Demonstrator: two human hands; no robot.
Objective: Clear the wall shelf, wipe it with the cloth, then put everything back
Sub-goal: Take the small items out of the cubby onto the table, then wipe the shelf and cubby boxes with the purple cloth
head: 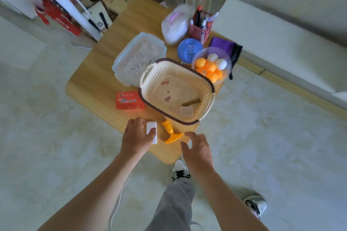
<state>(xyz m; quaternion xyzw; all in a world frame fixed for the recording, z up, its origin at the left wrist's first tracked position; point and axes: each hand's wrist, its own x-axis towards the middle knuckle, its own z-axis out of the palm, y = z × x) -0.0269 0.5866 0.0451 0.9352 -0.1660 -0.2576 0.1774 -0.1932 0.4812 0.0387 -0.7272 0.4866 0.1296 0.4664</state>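
Observation:
A small wooden table (105,73) carries the things from the shelf. My left hand (136,137) grips a flat white box (151,129) at the table's near edge. Just right of it lies an orange corkscrew (170,131). My right hand (197,148) hovers open beside the corkscrew, fingers spread, holding nothing. Behind them stands a cream perforated basket (150,78) with a small clear box (186,111) and a brown stick inside. A red card box (129,100) lies left of the basket. No cloth is identifiable; the white wall shelf (272,47) is at the right.
Further back on the table stand a clear lidded container (139,58), a bowl of orange and white balls (211,65), a blue round lid (189,48), a pen holder (201,26), a white pouch (176,22) and a purple item (222,44). Clutter leans at the back left. My legs and shoes are below.

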